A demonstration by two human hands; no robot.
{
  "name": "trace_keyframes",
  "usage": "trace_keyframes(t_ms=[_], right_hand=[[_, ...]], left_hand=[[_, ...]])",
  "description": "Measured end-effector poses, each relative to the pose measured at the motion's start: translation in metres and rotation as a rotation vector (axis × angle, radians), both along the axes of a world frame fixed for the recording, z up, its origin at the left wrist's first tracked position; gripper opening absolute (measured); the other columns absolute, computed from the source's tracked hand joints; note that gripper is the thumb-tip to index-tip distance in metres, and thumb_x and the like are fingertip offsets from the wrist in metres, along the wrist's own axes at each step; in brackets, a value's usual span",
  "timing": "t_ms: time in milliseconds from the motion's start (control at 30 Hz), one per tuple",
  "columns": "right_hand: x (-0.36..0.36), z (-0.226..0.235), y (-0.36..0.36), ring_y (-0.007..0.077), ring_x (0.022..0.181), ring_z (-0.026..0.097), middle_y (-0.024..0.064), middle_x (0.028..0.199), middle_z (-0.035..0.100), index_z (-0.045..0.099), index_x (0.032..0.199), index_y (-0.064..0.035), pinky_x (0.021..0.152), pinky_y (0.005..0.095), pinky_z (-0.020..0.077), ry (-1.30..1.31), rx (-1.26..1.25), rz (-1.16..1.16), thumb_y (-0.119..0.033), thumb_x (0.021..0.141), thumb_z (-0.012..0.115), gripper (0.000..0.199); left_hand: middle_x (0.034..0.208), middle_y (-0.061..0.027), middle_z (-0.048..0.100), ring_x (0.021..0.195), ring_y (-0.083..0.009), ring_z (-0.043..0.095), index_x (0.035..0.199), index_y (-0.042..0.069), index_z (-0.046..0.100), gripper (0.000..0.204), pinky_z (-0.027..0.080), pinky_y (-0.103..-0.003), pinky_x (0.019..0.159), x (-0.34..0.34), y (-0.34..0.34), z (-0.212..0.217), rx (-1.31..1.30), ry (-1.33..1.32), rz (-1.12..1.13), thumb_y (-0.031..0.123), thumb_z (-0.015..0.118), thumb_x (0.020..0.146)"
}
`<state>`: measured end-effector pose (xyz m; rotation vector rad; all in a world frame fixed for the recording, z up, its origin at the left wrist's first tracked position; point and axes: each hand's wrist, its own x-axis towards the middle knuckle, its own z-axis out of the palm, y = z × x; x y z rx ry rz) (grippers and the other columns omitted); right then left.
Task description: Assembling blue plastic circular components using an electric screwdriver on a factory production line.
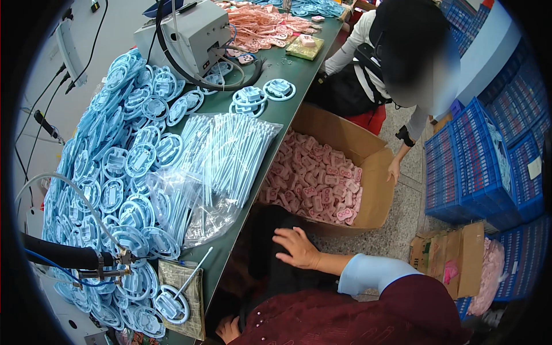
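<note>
My right hand (296, 247) is open with its fingers spread, over the dark cloth at my lap, holding nothing that I can see. My left hand (228, 329) rests low at the frame's bottom edge, beside the table; its fingers are mostly hidden. Nearest on the green table (244, 230) is a light blue oval plastic piece (172, 305) with a stick (196, 267) attached, lying on a tape-covered pad (197, 313). A clear plastic bag (215, 221) of light blue sticks (238, 149) lies beyond it, next to a large heap of blue oval pieces (140, 159).
A co-worker's hand (394, 171) touches an open carton (368, 138) full of pink pieces (322, 187) beside the table. A grey machine box (192, 49), pink parts (261, 26) and a machine arm (66, 253) occupy the table. Blue crates (466, 167) stack at right, near another carton (463, 259).
</note>
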<state>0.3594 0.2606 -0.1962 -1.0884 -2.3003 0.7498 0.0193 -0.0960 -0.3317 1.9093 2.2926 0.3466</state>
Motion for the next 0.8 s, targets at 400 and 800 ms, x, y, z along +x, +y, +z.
trace_keyframes(t_ms=[400,800], right_hand=[[0.059,-0.107,0.097,0.034,0.096,0.063,0.0159,0.103,0.065,0.07,0.092,-0.0052,0.078,0.0448,0.0518,-0.728,-0.179,-0.177,-0.032,0.08,0.063,0.03],[0.063,-0.106,0.124,0.0313,0.084,0.069,0.0112,0.087,0.071,0.074,0.083,-0.0127,0.073,0.0439,0.0543,-0.908,-0.114,0.328,-0.027,0.078,0.059,0.022]], left_hand=[[0.119,-0.0032,0.056,0.113,-0.032,0.052,0.115,0.027,0.056,0.036,0.03,-0.057,0.092,0.019,0.017,0.047,-0.01,-0.016,-0.022,0.039,0.058,0.081],[0.11,-0.002,0.061,0.106,-0.0262,0.056,0.103,0.018,0.061,0.029,0.034,-0.047,0.09,0.045,0.019,0.083,0.112,-0.015,-0.037,0.028,0.061,0.076]])
